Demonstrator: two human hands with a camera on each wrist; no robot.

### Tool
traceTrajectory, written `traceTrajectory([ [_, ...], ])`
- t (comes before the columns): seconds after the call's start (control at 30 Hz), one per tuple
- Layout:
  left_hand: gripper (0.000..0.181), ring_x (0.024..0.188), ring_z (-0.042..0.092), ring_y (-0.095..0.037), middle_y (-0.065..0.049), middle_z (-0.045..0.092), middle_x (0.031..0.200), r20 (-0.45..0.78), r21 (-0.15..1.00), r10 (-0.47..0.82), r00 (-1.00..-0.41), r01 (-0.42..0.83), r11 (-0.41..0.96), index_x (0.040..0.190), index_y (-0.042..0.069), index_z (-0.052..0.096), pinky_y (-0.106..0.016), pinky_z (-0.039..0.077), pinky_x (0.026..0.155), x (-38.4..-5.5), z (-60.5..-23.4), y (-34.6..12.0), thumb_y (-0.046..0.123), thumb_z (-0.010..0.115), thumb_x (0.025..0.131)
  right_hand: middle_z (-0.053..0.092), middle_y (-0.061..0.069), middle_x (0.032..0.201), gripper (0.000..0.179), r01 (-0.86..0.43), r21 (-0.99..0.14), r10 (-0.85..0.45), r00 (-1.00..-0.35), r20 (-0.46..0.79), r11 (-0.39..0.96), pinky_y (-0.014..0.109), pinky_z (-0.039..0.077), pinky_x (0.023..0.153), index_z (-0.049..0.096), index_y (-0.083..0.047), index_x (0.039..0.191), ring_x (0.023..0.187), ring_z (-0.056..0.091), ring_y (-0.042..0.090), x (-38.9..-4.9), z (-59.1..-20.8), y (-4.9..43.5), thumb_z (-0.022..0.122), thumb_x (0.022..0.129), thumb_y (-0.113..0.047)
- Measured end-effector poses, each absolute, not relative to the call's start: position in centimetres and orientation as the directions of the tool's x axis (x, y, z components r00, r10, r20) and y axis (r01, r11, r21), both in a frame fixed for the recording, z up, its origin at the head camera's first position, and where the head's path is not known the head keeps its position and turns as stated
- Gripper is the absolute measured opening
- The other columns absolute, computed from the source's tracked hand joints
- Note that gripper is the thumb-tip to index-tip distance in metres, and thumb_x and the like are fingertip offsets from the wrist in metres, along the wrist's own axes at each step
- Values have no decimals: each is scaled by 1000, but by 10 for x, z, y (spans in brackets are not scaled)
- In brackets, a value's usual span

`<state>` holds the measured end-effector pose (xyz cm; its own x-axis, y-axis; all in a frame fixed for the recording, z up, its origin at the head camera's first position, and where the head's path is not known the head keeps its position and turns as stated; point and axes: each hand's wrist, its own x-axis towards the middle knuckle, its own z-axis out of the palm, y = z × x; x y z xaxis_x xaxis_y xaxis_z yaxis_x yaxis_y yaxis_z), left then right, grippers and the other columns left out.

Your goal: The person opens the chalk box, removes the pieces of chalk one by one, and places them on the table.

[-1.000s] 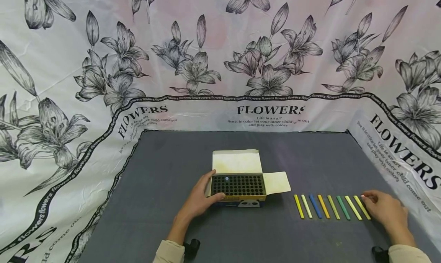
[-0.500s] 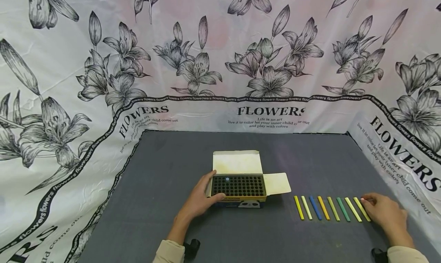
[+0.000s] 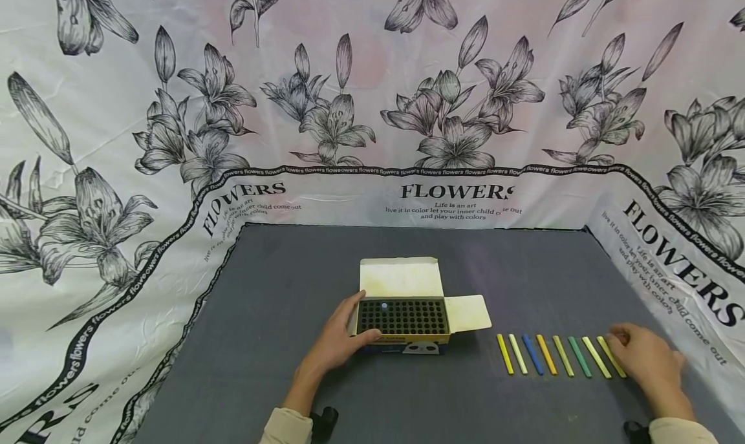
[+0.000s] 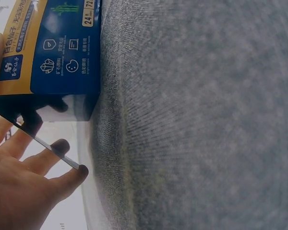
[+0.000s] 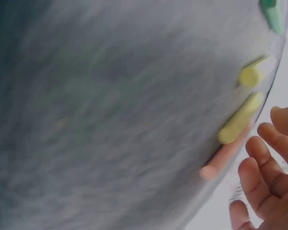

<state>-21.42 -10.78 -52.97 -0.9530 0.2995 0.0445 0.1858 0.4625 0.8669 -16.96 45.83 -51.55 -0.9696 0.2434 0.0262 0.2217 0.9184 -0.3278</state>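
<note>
My left hand [image 3: 337, 337] holds the left end of an open chalk box [image 3: 401, 340], thumb at its front, fingers around the side. In the left wrist view those fingers spread behind a side flap [image 4: 50, 147] of the blue-and-yellow box [image 4: 62, 48]. The box insert has rows of round holes, with one pale blue chalk [image 3: 384, 306] in it. My right hand [image 3: 646, 353] is at the right end of a row of chalks. A pinkish-orange chalk [image 5: 223, 158] lies close beside a yellow chalk [image 5: 240, 120], near my loosely bent fingers; in the head view my hand hides it.
Several chalks lie side by side right of the box, among them a blue chalk [image 3: 532, 355] and a green chalk [image 3: 580, 357]. The box's lid [image 3: 400, 277] and right flap [image 3: 468, 313] stand folded out. Flower-printed cloth [image 3: 454, 201] borders the grey tabletop [image 3: 465, 405].
The head view has tilted slightly, so everything sits a little lower. My right hand has shifted slightly left, and the pink tip by its fingers is now out of sight. My left hand stays on the box.
</note>
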Motion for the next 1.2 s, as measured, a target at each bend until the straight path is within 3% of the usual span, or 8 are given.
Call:
traceTrajectory([
  [0.2,88,147,38,-40,-12,32,165,47,864,296,-954,187,468,161,25,31,-65,41,108,-214,-530,-108,47,77,90,69,28,105,33,125,-302,192,-960,202,945,57,33,65,68,3,121,88,58,47,-177,-501,428,62,99,-22],
  [0.43,88,148,37,-41,-12,32,165,49,866,302,-952,191,461,161,25,31,-66,40,108,-214,-530,-108,46,77,90,69,26,105,31,9,-303,111,-940,322,953,57,31,68,69,-1,120,91,56,46,-183,-482,381,68,97,-22],
  [0.73,87,149,36,-41,-12,32,165,48,869,297,-954,186,458,161,25,31,-67,39,108,-213,-529,-108,47,77,90,72,22,99,30,-178,-287,-16,-872,490,941,59,34,73,72,-2,117,88,59,41,-193,-471,322,76,90,-16],
  [1.2,87,149,36,-41,-12,31,165,56,869,304,-951,196,455,161,24,30,-66,40,108,-214,-531,-108,46,76,91,71,13,91,26,-352,-340,-88,-796,598,872,47,33,74,75,-4,110,80,57,28,-204,-475,240,80,87,-14],
])
